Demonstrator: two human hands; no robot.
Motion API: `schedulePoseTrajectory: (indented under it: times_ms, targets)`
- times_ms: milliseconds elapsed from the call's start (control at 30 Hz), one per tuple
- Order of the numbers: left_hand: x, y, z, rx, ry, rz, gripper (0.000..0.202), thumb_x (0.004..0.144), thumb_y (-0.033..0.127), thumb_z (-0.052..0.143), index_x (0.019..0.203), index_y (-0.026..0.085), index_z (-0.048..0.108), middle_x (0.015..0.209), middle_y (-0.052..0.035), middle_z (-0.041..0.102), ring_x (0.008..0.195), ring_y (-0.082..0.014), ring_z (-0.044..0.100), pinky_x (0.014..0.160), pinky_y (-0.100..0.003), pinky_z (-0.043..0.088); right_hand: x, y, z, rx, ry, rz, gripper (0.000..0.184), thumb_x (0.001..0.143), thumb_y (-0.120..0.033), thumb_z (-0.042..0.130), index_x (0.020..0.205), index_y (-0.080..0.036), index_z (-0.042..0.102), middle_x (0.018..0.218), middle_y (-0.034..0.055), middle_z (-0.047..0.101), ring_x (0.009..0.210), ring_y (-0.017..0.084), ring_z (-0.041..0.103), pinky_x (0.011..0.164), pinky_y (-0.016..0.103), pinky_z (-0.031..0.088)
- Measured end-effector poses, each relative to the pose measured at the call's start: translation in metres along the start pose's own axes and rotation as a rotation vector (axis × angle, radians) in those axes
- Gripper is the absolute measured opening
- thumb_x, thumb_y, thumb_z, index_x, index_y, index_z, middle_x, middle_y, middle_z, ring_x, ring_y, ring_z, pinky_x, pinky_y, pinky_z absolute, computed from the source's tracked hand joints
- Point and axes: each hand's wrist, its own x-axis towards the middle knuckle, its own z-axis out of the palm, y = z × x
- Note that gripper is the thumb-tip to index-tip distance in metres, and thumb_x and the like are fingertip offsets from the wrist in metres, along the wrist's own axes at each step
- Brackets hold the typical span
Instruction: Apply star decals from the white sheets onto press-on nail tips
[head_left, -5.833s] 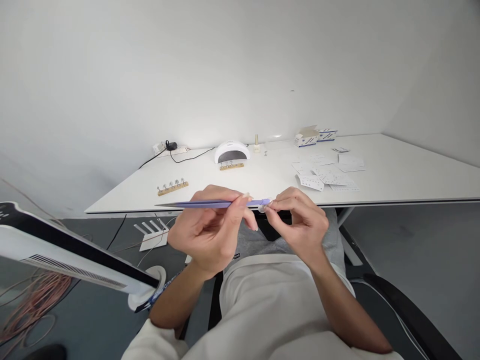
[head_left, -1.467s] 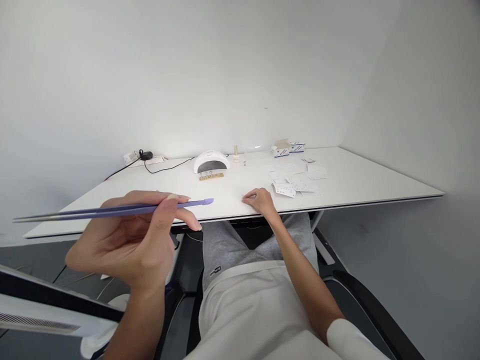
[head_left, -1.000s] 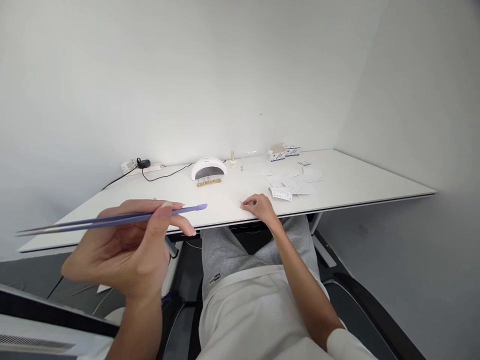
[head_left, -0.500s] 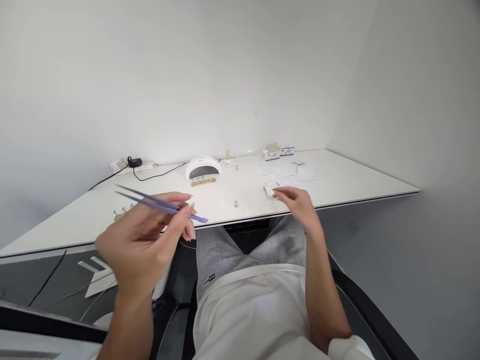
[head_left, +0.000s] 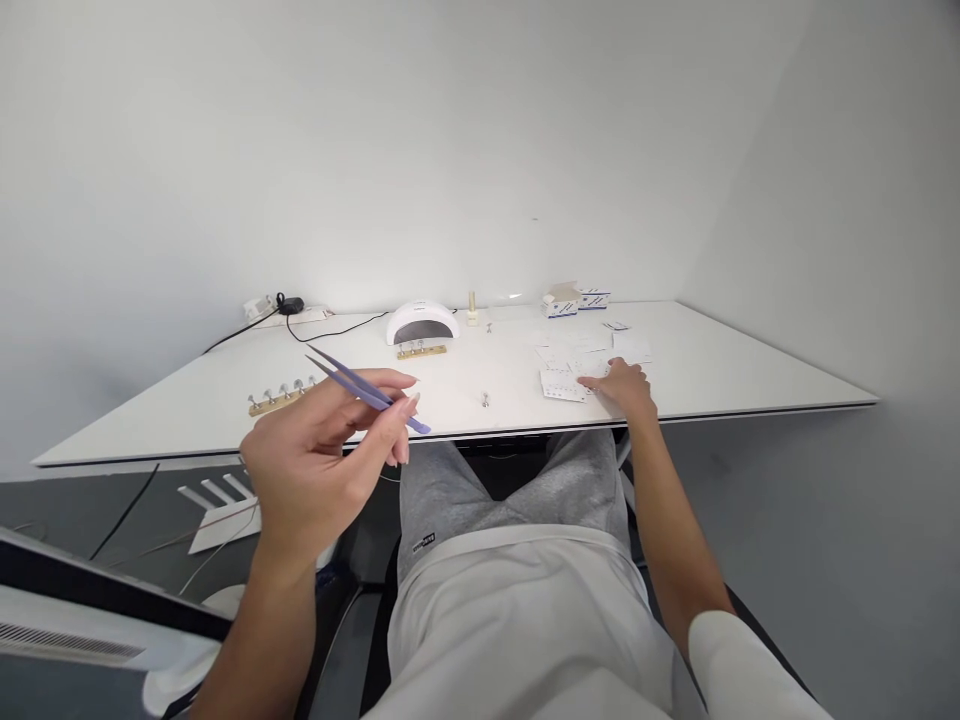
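Note:
My left hand (head_left: 330, 460) is raised in front of the white table (head_left: 750, 370) and pinches purple tweezers (head_left: 360, 386), whose metal tips point up and to the left. Over on the table, my right hand (head_left: 628, 385) rests on white sheets (head_left: 564, 382) of small nail tips; its fingers are curled down onto the paper. A small metal nail stand (head_left: 485, 399) stands alone on the table between my two hands.
A white nail lamp (head_left: 422, 323) with a wooden holder strip (head_left: 421, 351) in front stands at the back. Another holder strip (head_left: 281, 398) lies at the left. Small boxes (head_left: 576, 299), a little bottle (head_left: 472, 308) and a power strip (head_left: 285, 310) line the rear edge.
My right hand left the small stand on the table and moved right onto the sheets. My left hand turned the tweezers from level to tips up.

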Motion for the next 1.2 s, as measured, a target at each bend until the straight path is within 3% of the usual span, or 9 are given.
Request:
schedulePoseTrajectory:
  times_ms: [133,267,333,433,533,667,800,1033,1200]
  targets:
    - [-0.001,-0.002,-0.001,0.013,-0.019,0.01,0.02,0.075,0.01,0.074,0.089,0.024,0.073,0.055,0.0037,0.06,0.044,-0.011,0.057,0.04,-0.028,0.049,0.009,0.008,-0.009,0.07,-0.044,-0.045,0.079,0.055,-0.04,0.084,0.123,-0.011,0.057,0.135,0.0264,0.052,0.129,0.041,0.046,0.103,0.05,0.039]
    - [-0.003,-0.007,-0.002,0.022,0.028,0.033,0.02,0.074,0.01,0.074,0.089,0.024,0.073,0.053,0.0046,0.06,0.043,-0.0107,0.056,0.043,-0.028,0.049,0.013,0.011,-0.023,0.223,0.017,-0.139,0.055,0.068,-0.031,0.073,0.117,-0.011,0.06,0.126,0.0213,0.061,0.119,0.035,0.056,0.1,0.044,0.044]
    - [-0.003,-0.008,-0.003,0.021,-0.011,0.005,0.021,0.074,0.01,0.074,0.09,0.024,0.073,0.055,0.0041,0.061,0.045,-0.0112,0.057,0.046,-0.029,0.049,0.008,0.008,-0.032,0.319,0.077,-0.181,0.045,0.075,-0.03,0.065,0.116,-0.012,0.061,0.121,0.0195,0.064,0.115,0.033,0.059,0.098,0.044,0.046]
    - [-0.003,-0.008,-0.004,0.027,-0.073,-0.052,0.022,0.075,0.011,0.072,0.093,0.024,0.072,0.064,0.0024,0.064,0.05,-0.0115,0.059,0.05,-0.028,0.05,-0.016,0.0,-0.043,0.486,0.141,-0.258,0.039,0.081,-0.031,0.059,0.116,-0.014,0.06,0.118,0.0164,0.067,0.109,0.029,0.064,0.093,0.041,0.051]
    - [-0.004,-0.009,-0.002,0.051,-0.174,-0.079,0.023,0.082,0.015,0.066,0.103,0.024,0.069,0.07,0.0017,0.063,0.053,-0.0095,0.057,0.054,-0.025,0.049,-0.064,-0.016,-0.044,0.651,0.129,-0.334,0.04,0.086,-0.035,0.057,0.121,-0.017,0.056,0.115,0.0126,0.07,0.097,0.025,0.07,0.082,0.036,0.057]
    - [-0.005,-0.007,0.007,0.092,-0.395,-0.192,0.022,0.09,0.025,0.057,0.111,0.023,0.062,0.067,0.0022,0.058,0.056,-0.0092,0.054,0.051,-0.021,0.043,-0.146,-0.046,-0.037,1.113,-0.102,-0.455,0.04,0.076,-0.034,0.075,0.113,-0.02,0.064,0.104,0.0083,0.075,0.089,0.023,0.072,0.081,0.035,0.058]
    - [-0.005,-0.007,0.017,0.094,-0.51,-0.409,0.025,0.094,0.04,0.051,0.11,0.023,0.059,0.064,0.0035,0.055,0.05,-0.0074,0.046,0.05,-0.02,0.04,-0.199,-0.072,-0.036,1.214,-0.391,-0.445,0.035,0.076,-0.032,0.077,0.108,-0.021,0.07,0.096,0.0064,0.077,0.084,0.023,0.072,0.077,0.034,0.058]
    - [-0.006,-0.011,0.025,-0.018,-0.442,-0.429,0.027,0.09,0.041,0.057,0.078,0.017,0.053,0.056,0.0047,0.054,0.045,-0.0041,0.045,0.046,-0.016,0.036,-0.216,-0.077,-0.032,1.221,-0.531,-0.455,0.016,0.078,-0.033,0.076,0.09,-0.022,0.077,0.085,0.003,0.076,0.074,0.016,0.068,0.063,0.024,0.053]
    - [-0.005,-0.011,0.025,0.01,-0.545,-0.414,0.031,0.09,0.04,0.059,0.071,0.016,0.051,0.056,0.0045,0.055,0.046,-0.0033,0.044,0.045,-0.016,0.035,-0.217,-0.076,-0.023,1.209,-0.525,-0.413,0.017,0.076,-0.037,0.077,0.084,-0.021,0.077,0.082,0.003,0.075,0.07,0.015,0.066,0.059,0.024,0.051]
